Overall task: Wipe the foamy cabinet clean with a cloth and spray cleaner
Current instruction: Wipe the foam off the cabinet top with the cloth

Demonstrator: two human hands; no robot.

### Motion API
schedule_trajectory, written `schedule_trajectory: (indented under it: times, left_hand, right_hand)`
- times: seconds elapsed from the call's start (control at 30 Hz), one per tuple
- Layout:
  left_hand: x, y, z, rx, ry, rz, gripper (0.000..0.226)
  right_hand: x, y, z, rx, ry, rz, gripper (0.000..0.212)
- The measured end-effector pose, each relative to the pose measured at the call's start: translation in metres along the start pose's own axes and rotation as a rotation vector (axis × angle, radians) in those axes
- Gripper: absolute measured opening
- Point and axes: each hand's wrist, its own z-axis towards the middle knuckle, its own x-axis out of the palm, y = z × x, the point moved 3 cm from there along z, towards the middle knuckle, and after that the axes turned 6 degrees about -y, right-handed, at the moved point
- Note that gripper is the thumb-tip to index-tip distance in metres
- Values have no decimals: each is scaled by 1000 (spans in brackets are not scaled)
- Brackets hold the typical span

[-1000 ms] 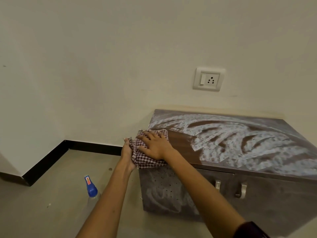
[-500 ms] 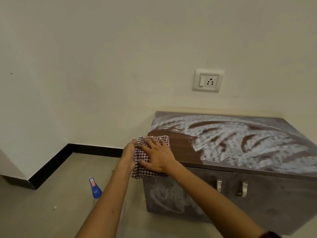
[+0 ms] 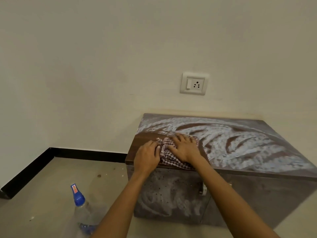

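Note:
A low dark-brown cabinet [image 3: 267,191] stands against the wall, its top smeared with white foam [image 3: 240,145] except for a wiped strip at the left end. A red-and-white checked cloth [image 3: 169,156] lies bunched on that wiped strip near the front edge. My right hand [image 3: 184,147] presses flat on the cloth with fingers spread. My left hand [image 3: 146,156] rests at the cloth's left side, fingertips touching its edge. Foam also streaks the cabinet's left door. A clear spray bottle [image 3: 82,210] with a blue cap stands on the floor to the left.
A white socket plate [image 3: 193,83] is on the wall above the cabinet. A metal door handle [image 3: 204,188] shows beside my right forearm. Black skirting [image 3: 89,154] runs along the wall's base. The beige floor [image 3: 51,191] lies left of the cabinet.
Both hands and the cloth have slid from the cabinet's left corner rightward onto the top. The wiped brown strip at the left end is wider. The camera has shifted.

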Motion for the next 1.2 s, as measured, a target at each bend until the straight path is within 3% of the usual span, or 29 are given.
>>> schedule_trajectory:
  times: [0.17,0.3,0.37,0.43,0.6,0.73,0.8,0.9,1.0,1.1,1.2]
  left_hand:
    - [-1,6,-6,83,-171,72,27]
    - [3,8,-7,55,-202,69,26]
    - [4,7,-7,50,-200,59,26]
    - [3,6,-6,14,-203,33,29]
    - [1,10,0,-81,-127,-6,32]
    - [-5,21,10,-131,-54,-87,18]
    - [-8,25,16,-125,-15,-96,14]
    - [-12,29,22,-137,-41,-26,15]
    - [-13,34,21,-277,-169,-13,27]
    - [-15,40,22,-473,-288,-168,27]
    - [-16,48,27,-627,-283,-246,30]
  right_hand:
    - [-8,-25,-33,-317,22,99,73]
    - [-18,-87,-35,-115,21,67,98]
    - [-13,-92,-10,68,8,-8,81]
    - [-4,-66,18,133,4,-36,64]
    - [4,25,29,-184,46,42,52]
    - [-7,-13,-6,-265,23,113,73]
    - [-12,-57,-18,-174,9,100,78]
    - [-17,-112,-15,177,-8,17,56]
    - [-17,-101,6,326,-81,21,49]
    - [-12,-37,16,57,-102,125,54]
    - [-3,41,28,-289,-58,237,68]
